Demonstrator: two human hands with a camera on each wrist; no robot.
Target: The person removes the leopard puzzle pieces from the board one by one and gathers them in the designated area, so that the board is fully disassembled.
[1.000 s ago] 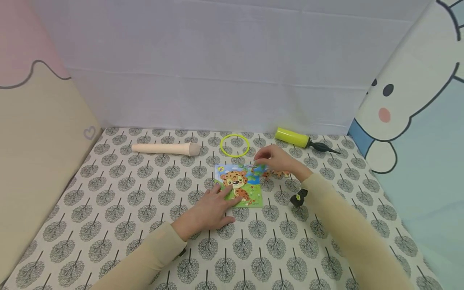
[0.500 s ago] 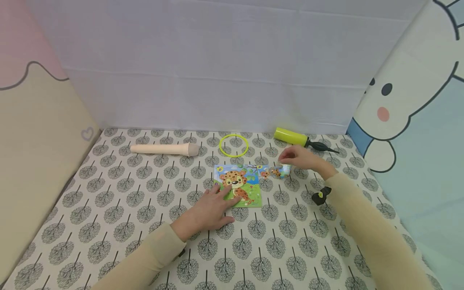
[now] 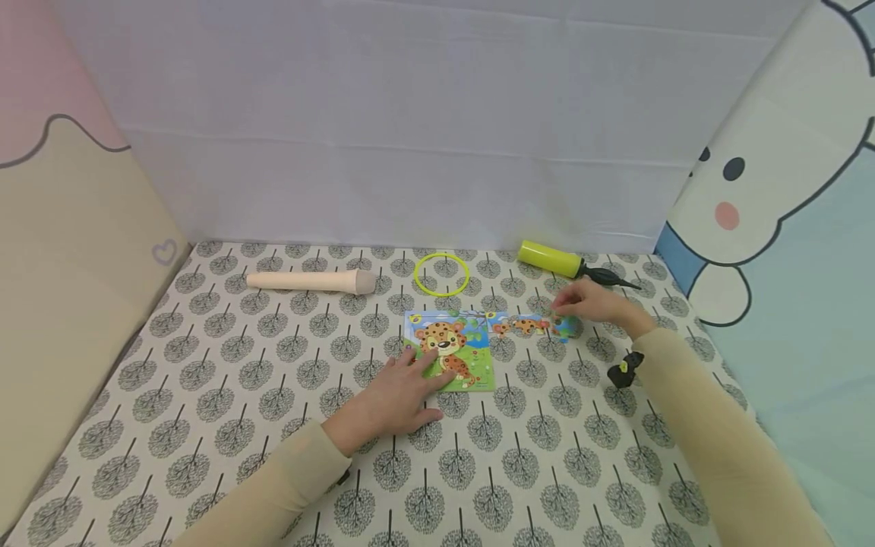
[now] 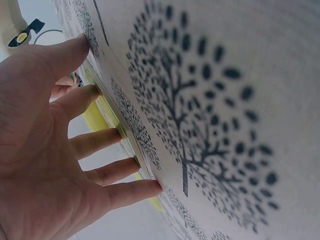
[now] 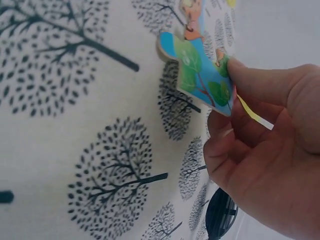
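A jigsaw puzzle board point(image 3: 482, 374) with a leopard picture lies mid-table in the head view. My left hand point(image 3: 399, 391) rests its spread, straight fingers on the board's lower left part; in the left wrist view the fingertips point(image 4: 116, 134) line its edge. To the right of the board, my right hand point(image 3: 593, 302) pinches a puzzle piece point(image 5: 192, 70) between thumb and fingers. The piece is blue with green leaves and tilts, its lower end close over the cloth. Between board and right hand lies a row of spotted puzzle pieces point(image 3: 525, 327).
Behind the board lies a thin yellow-green ring point(image 3: 441, 292). A yellow hand pump point(image 3: 550, 259) with a black nozzle lies at the back right, just beyond my right hand. At the back left is a long pale tube point(image 3: 307, 282). Tree-print cloth point(image 3: 273, 425) covers the table.
My right hand has moved right, from the board's top right corner past the row of pieces, and the leafy piece now shows below its fingers. My left hand has stayed on the board.
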